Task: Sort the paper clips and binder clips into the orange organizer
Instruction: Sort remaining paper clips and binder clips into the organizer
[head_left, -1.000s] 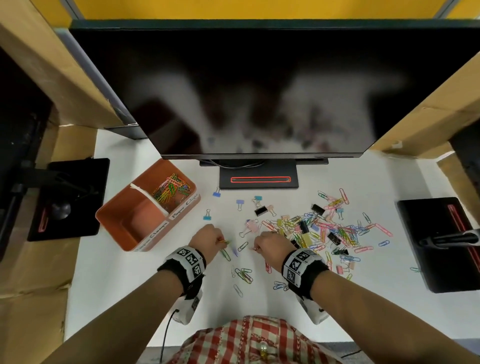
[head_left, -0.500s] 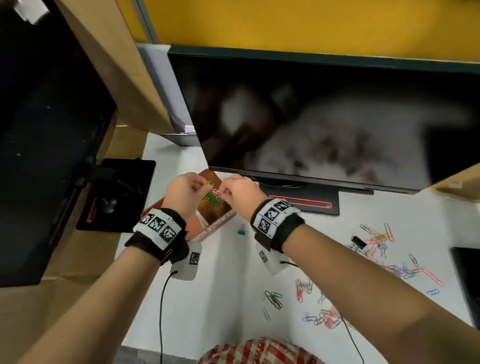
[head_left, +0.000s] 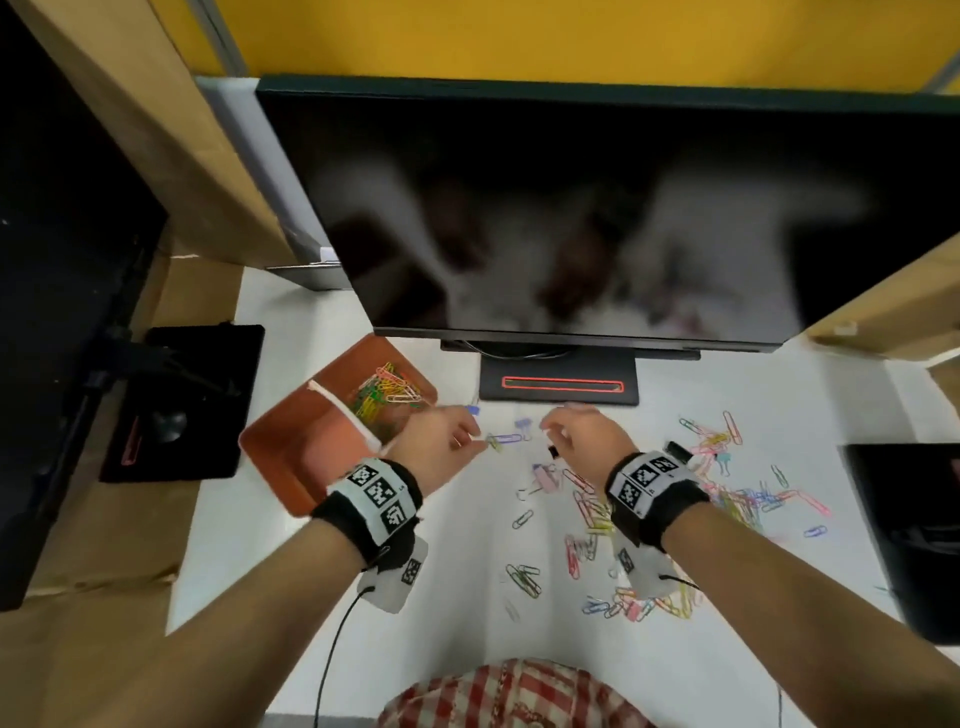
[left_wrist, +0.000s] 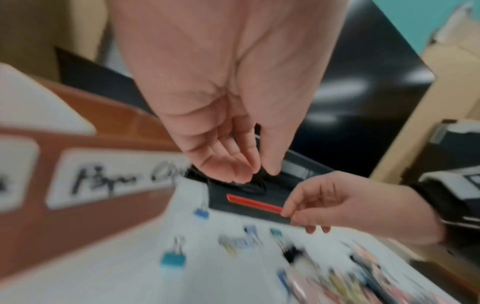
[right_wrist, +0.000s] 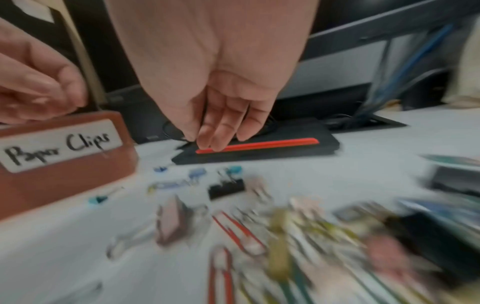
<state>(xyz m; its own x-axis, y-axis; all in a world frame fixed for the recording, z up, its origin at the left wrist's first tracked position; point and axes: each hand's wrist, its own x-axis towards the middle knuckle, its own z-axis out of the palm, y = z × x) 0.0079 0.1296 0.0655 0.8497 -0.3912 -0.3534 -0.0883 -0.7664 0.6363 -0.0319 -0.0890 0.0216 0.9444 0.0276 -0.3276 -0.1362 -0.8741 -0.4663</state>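
Observation:
The orange organizer (head_left: 283, 470) stands at the left; its far compartment holds several coloured paper clips (head_left: 387, 389) and its near compartment shows bare. A "Paper Clips" label (right_wrist: 62, 147) is on its wall. My left hand (head_left: 467, 437) hovers just right of the organizer with loosely curled fingers and holds nothing; the left wrist view (left_wrist: 255, 172) shows the same. My right hand (head_left: 555, 431) hovers beside it, fingers hanging nearly straight (right_wrist: 207, 142) and holding nothing. Loose paper clips (head_left: 732, 501) and small binder clips (right_wrist: 226, 190) lie scattered on the white table beneath and to the right.
A monitor (head_left: 571, 218) on a black stand (head_left: 558, 384) rises right behind the hands. Black stand bases sit at the far left (head_left: 182, 400) and far right (head_left: 904, 530). Cardboard panels flank the table. Both wrist views are blurred.
My hands took paper clips from the table, carried them over the organizer's far compartment, and have now come back right over the table holding nothing.

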